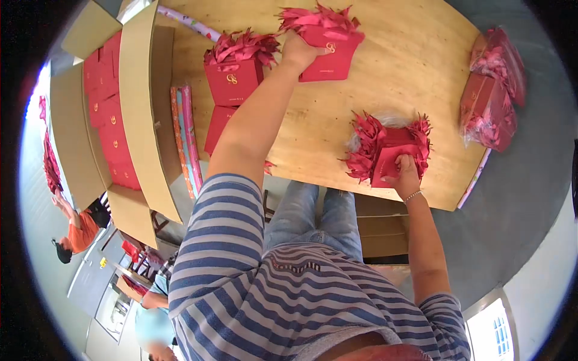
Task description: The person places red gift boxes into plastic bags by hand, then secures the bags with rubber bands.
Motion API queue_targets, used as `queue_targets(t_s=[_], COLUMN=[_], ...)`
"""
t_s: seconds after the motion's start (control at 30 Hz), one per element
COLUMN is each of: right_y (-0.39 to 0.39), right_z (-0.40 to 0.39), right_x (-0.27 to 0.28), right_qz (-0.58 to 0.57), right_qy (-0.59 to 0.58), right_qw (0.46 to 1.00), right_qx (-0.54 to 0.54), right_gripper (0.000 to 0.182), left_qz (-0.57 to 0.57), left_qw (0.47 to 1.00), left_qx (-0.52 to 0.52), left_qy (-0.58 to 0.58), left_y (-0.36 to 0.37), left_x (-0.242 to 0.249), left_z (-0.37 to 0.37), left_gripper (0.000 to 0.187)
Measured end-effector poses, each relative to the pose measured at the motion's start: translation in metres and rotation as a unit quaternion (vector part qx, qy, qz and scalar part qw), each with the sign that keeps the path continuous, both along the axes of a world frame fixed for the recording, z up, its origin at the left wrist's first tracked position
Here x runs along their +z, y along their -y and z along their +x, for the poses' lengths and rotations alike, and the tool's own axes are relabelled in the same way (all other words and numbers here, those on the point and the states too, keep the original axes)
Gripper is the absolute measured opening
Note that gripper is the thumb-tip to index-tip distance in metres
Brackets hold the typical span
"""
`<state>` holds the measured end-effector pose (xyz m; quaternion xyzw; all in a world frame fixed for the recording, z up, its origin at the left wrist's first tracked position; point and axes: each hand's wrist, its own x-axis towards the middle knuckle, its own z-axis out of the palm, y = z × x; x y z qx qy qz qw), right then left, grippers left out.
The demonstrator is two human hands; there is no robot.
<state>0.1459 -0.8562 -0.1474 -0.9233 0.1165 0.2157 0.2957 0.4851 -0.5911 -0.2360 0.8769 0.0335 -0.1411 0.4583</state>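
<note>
My left hand point(300, 55) is closed on the side of a stack of red gift bags point(332, 63) with gold lettering and ribbon tufts along the top, over the far part of the table. Nearer to me, my right hand point(408, 176) grips the lower edge of another red gift bag point(385, 161). Ribbon bunches stick out on both sides of that pile, and clear plastic shows behind it. Beside my left forearm stands a further stack of red bags point(233, 83), with one more red bag point(218, 127) partly hidden by the arm.
An open carton point(137, 90) full of red bags stands left of the wooden table point(313, 129). Wrapped rolls point(185, 141) lie at the table's left edge, plastic-wrapped red bundles point(490, 96) at its right. Below is another carton point(382, 225). People are at the lower left.
</note>
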Motion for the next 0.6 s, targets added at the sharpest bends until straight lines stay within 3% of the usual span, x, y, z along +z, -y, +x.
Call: queue_targets(t_s=[0.03,0.1,0.13,0.17,0.23,0.47,0.6], right_y=[0.001,0.001,0.0,0.0,0.001,0.004,0.006], right_z=[-0.001,-0.003,-0.002,-0.002,-0.003,-0.008,-0.008], right_x=[0.0,0.003,0.004,0.005,0.006,0.003,0.004], right_qz=[0.005,0.002,0.002,0.002,0.013,0.016,0.02], right_qy=[-0.016,-0.003,0.008,0.009,0.003,-0.001,-0.003], right_qw=[1.0,1.0,1.0,1.0,1.0,1.0,1.0], right_qx=[-0.007,-0.006,-0.001,-0.007,-0.014,-0.013,-0.014], right_gripper=[0.067,0.067,0.067,0.067,0.067,0.062,0.063], left_qz=[-0.001,0.191,0.242,0.242,0.362,0.353,0.364], left_qw=[1.0,0.971,0.951,0.949,0.866,0.849,0.85], left_qx=[-0.006,-0.12,-0.138,-0.143,-0.24,-0.252,-0.308], left_qy=[0.004,0.081,0.137,0.14,0.247,0.301,0.221], left_y=[0.006,0.022,0.029,0.033,0.039,0.045,0.043], left_x=[0.017,0.08,0.096,0.104,0.108,0.059,0.058], left_z=[0.0,-0.015,-0.026,-0.039,-0.059,-0.093,-0.088], left_gripper=[0.094,0.082,0.057,0.057,0.039,0.036,0.032])
